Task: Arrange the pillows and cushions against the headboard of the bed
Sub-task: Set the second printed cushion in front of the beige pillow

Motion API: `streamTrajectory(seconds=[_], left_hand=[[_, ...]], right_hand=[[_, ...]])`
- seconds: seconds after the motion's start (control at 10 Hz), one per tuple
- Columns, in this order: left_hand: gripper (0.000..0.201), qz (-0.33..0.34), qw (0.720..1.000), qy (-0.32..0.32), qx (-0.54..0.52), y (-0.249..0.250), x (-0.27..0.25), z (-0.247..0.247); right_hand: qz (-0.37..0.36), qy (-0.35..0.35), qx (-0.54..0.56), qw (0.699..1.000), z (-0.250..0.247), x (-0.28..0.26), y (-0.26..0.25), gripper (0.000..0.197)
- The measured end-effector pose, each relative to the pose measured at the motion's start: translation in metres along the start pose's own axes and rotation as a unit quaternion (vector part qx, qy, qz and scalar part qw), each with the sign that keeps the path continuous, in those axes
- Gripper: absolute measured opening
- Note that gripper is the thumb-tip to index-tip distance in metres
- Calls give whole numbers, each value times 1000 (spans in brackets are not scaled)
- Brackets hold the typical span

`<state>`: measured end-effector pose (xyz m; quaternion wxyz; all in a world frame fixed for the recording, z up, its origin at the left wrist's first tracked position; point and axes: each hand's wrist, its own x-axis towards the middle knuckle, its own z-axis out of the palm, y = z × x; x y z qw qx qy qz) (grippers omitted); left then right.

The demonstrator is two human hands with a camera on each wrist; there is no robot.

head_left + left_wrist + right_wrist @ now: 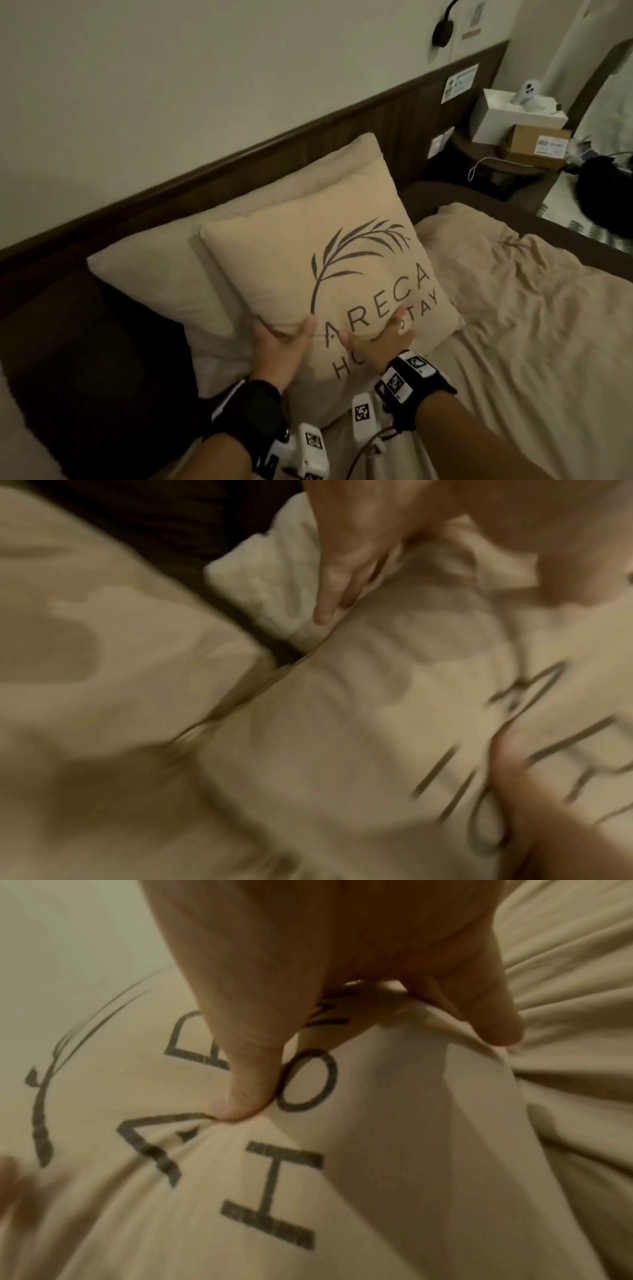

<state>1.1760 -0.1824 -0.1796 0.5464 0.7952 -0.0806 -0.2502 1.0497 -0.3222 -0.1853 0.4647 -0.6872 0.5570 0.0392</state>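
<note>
A square beige cushion [308, 267] printed with a palm leaf and "ARECA HOMESTAY" stands tilted in front of a larger beige pillow [164, 274], which leans on the dark wooden headboard [239, 164]. My left hand [284, 342] grips the cushion's lower left edge, thumb on the front and fingers [329, 593] tucked behind. My right hand [383, 339] pinches the lower edge beside it. In the right wrist view its thumb [240, 1096] presses the printed face of the cushion [205, 1177] and the fingers [496, 1023] wrap over the edge. The left wrist view of the cushion [342, 750] is blurred.
A rumpled beige duvet [513, 308] covers the bed to the right. Dark brown fabric [85, 342] lies left of the pillow. A nightstand at the far right carries a white box [507, 116] and a cardboard box [534, 147]. A black wall lamp [442, 31] hangs above the headboard.
</note>
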Motion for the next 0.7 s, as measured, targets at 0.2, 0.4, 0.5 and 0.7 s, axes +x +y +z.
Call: streamTrajectory(seconds=[0.2,0.4,0.5,0.7], left_hand=[[92,-34,999,27,19,23,63,5],[73,-94,991,-49,83,23,76,0],[78,-101,993,-38,-43,29,59,-9],[95,-141,980,-123,-69,75,-6,-46]], right_hand=[[-16,18,7,1000,10,48,-1,143],[-50,21,9,999,24,78,-7,144],[-78,5,23,997,17,71,-6,146],[-52,9,51,997,-26,2,3,162]])
